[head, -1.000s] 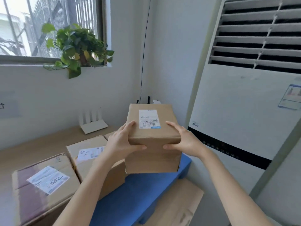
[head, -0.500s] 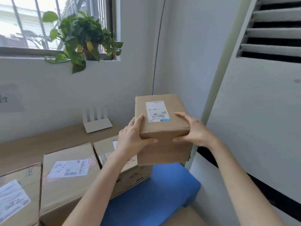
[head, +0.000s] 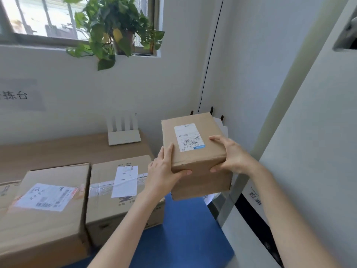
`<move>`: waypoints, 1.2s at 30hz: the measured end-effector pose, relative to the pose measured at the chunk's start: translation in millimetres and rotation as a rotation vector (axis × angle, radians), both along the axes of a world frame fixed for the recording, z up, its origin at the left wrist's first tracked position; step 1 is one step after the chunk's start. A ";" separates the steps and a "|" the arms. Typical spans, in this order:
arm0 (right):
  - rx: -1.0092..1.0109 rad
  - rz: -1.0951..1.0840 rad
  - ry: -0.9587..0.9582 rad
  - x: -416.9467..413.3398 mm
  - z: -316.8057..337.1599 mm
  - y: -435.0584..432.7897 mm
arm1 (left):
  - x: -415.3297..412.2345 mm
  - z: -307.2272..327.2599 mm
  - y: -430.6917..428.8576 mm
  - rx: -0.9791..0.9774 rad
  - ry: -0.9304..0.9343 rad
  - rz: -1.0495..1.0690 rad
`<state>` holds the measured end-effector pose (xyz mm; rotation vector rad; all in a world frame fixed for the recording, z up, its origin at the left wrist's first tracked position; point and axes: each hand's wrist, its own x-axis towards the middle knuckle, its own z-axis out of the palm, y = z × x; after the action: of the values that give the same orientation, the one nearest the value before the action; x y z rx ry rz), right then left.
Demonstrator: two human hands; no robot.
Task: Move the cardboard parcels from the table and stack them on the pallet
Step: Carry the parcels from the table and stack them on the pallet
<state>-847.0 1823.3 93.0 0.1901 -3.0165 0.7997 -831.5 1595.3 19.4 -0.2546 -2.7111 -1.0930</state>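
- The big box [head: 44, 209] sits at the far left on the blue pallet [head: 185, 235], label up, with the middle box [head: 121, 188] right beside it, side to side. These two set the line for the stack, so I judge the next parcel should square up with their edges rather than sit skewed.
- Behind them runs the wooden table [head: 63, 149], with a white router [head: 124, 132] at its back by the wall; a potted plant [head: 117, 29] stands on the window sill above.
- The left hand [head: 164, 171] clasps the near left corner of the small box [head: 195, 153], thumb over the front face, fingers along the side.
- The small box is carried in the air, clear of everything, above the bare blue patch of the pallet to the right of the middle box, label upward and slightly turned.
- The right hand [head: 231, 155] grips the near right corner, fingers over the top edge, thumb under the front.
- To do it well: keep both hands firm, level the box, lower it straight onto the bare patch or onto the middle box, and slide the fingers out only once it rests.
- The tall white air conditioner [head: 313, 151] crowds the right side, so the right elbow should stay tucked.
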 end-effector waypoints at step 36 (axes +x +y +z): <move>0.008 0.104 -0.273 -40.2 -129.2 -8.9 | -3.7 -95.3 -3.0 -0.343 -0.201 0.079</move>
<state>-887.2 1814.4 -36.1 0.2610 -3.2883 0.8902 -835.2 1592.3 -76.0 -0.0904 -3.0509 -0.6593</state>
